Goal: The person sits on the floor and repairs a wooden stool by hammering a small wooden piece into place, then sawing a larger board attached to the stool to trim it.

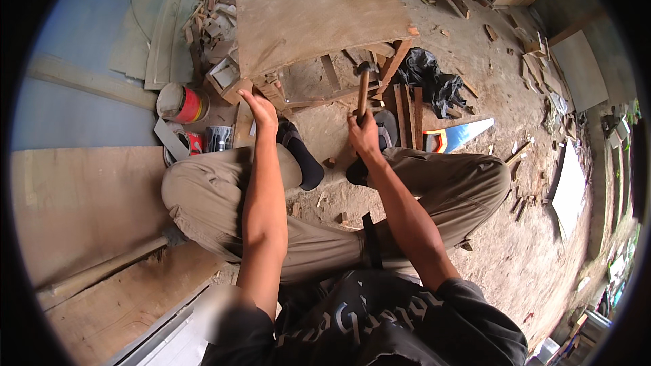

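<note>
In front of me stands a small wooden table [315, 10] with a flat, pale brown top and an open frame under its near edge. My left hand [261, 110] is at the near left corner, closed against the wooden leg [235, 89]; some of its fingers are hard to make out. My right hand [365, 134] is wrapped round the wooden handle of a hammer [363, 89]. The hammer stands upright, its dark head near the frame's front rail, left of the table's right leg [395, 62]. Whether the head touches the frame, I cannot tell.
A handsaw [462, 135] with an orange-black handle lies right of my right foot, beside narrow wooden strips [409, 116] and a black plastic bag [434, 78]. At left stand a red-and-yellow bucket [183, 104] and a dark can [218, 139]. Wood scraps [215, 24] are piled behind.
</note>
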